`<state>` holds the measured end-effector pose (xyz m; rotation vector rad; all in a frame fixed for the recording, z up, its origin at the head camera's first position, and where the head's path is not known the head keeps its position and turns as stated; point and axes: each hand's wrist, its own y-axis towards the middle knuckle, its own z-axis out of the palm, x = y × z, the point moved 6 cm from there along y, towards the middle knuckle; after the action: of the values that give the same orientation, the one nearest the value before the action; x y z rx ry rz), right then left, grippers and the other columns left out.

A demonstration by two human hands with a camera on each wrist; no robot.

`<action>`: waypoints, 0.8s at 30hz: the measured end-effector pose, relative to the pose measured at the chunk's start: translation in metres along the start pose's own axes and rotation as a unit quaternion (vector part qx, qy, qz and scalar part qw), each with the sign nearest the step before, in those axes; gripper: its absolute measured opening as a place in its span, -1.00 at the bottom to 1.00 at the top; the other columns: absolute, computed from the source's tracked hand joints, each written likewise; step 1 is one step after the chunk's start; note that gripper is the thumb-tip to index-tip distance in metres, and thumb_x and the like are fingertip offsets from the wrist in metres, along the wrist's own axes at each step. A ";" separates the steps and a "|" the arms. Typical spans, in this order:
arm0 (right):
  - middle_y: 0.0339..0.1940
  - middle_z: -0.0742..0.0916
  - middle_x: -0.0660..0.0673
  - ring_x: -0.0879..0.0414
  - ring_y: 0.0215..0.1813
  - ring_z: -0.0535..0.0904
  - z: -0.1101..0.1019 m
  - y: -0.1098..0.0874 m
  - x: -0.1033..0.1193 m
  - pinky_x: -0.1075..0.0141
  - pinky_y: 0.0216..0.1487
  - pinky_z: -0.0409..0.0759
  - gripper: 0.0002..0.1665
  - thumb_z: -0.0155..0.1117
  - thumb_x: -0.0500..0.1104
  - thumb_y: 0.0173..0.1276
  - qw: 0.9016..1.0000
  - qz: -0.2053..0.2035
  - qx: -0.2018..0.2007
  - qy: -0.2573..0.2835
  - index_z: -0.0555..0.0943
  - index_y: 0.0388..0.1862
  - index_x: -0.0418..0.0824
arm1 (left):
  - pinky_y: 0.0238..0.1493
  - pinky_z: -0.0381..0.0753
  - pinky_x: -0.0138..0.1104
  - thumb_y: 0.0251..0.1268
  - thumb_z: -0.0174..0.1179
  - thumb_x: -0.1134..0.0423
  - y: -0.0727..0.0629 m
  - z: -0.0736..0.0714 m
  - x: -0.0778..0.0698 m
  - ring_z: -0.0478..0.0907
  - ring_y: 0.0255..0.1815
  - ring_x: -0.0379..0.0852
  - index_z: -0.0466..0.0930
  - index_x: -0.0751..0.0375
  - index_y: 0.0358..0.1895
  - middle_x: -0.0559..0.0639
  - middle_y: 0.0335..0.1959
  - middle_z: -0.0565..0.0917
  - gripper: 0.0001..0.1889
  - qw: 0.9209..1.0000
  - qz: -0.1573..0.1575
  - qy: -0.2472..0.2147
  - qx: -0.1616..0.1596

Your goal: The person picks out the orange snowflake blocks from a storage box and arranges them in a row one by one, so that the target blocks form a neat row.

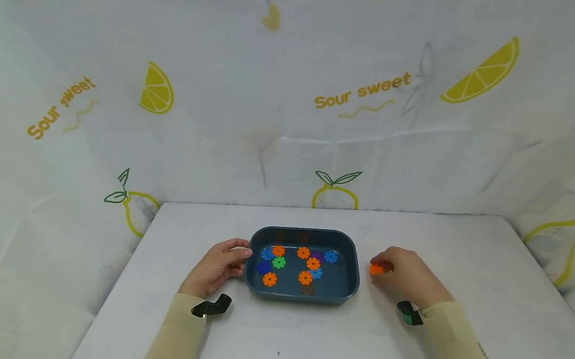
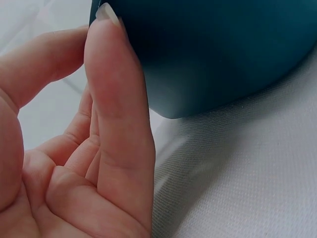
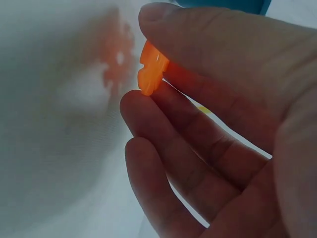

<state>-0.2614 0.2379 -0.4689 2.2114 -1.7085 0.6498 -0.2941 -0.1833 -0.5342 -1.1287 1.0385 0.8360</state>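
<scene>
A dark blue rectangular tray (image 1: pixel 303 298) stands on the table, with several notched, flower-shaped plastic discs lying in it. My left hand (image 1: pixel 215 268) grips the tray's left edge; in the left wrist view a fingertip lies against the blue wall (image 2: pixel 198 64). Right of the tray and apart from it, my right hand (image 1: pixel 410 274) pinches an orange notched disc (image 1: pixel 376 270). The right wrist view has this orange disc (image 3: pixel 151 69) between thumb and fingers, tilted on edge close above the white surface.
Inside the tray are more orange discs (image 1: pixel 269 279), a green disc (image 1: pixel 278 262), blue discs (image 1: pixel 330 257) and a partly covered purple one. A white table (image 1: pixel 283 344) spreads around the tray. Behind it hangs a white cloth (image 1: pixel 217 156) printed with lemons.
</scene>
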 end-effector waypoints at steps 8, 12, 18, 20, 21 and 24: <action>-0.15 0.80 0.02 0.07 -0.08 0.67 0.005 0.002 -0.005 0.04 0.06 0.69 -0.75 0.59 -0.18 0.32 1.000 -0.009 -0.012 0.013 0.83 -0.03 -0.15 | -0.31 0.67 -0.42 0.50 0.40 0.15 0.003 -0.002 0.004 0.52 -0.45 -0.18 0.52 0.25 0.33 -0.12 -0.38 0.65 -0.52 1.000 -0.005 -0.003 -0.002; -0.14 0.80 0.04 0.07 -0.07 0.68 0.007 0.004 -0.003 0.02 0.08 0.70 -0.74 0.59 -0.19 0.31 1.000 -0.024 -0.015 0.012 0.83 -0.02 -0.14 | -0.32 0.66 -0.42 0.50 0.39 0.17 0.002 -0.004 0.006 0.52 -0.45 -0.17 0.53 0.24 0.32 -0.12 -0.38 0.67 -0.55 1.000 -0.007 -0.003 -0.010; -0.15 0.80 0.06 0.09 -0.07 0.69 0.008 0.004 -0.005 0.02 0.09 0.71 -0.73 0.60 -0.20 0.29 1.000 -0.026 -0.016 0.005 0.83 -0.03 -0.14 | -0.33 0.67 -0.42 0.49 0.40 0.16 0.002 -0.005 0.006 0.52 -0.47 -0.19 0.53 0.25 0.31 -0.12 -0.38 0.66 -0.54 1.000 -0.008 -0.005 -0.006; -0.13 0.80 0.05 0.08 -0.06 0.69 0.008 0.004 -0.007 0.01 0.09 0.71 -0.73 0.61 -0.21 0.29 1.000 -0.023 -0.016 0.005 0.83 -0.03 -0.15 | -0.33 0.67 -0.42 0.49 0.41 0.15 0.003 -0.005 0.006 0.52 -0.47 -0.19 0.53 0.24 0.31 -0.11 -0.38 0.65 -0.53 1.000 -0.009 -0.005 -0.004; -0.13 0.80 0.04 0.08 -0.06 0.69 0.008 0.004 -0.008 0.01 0.09 0.71 -0.72 0.61 -0.22 0.28 1.000 -0.022 -0.015 0.006 0.83 -0.03 -0.15 | -0.33 0.67 -0.42 0.48 0.41 0.14 0.003 -0.005 0.006 0.52 -0.47 -0.18 0.53 0.24 0.31 -0.10 -0.39 0.65 -0.53 1.000 -0.009 -0.006 -0.003; -0.11 0.80 0.03 0.06 -0.06 0.68 0.009 0.003 -0.011 0.01 0.08 0.71 -0.72 0.60 -0.23 0.28 1.000 -0.019 -0.014 0.009 0.83 -0.02 -0.16 | -0.32 0.67 -0.42 0.47 0.42 0.13 0.004 -0.003 0.006 0.52 -0.47 -0.18 0.53 0.24 0.31 -0.09 -0.39 0.64 -0.52 1.000 -0.010 -0.005 -0.001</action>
<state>-0.2648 0.2421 -0.4819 2.2057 -1.6524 0.6306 -0.2964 -0.1857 -0.5411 -1.1336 1.0158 0.8260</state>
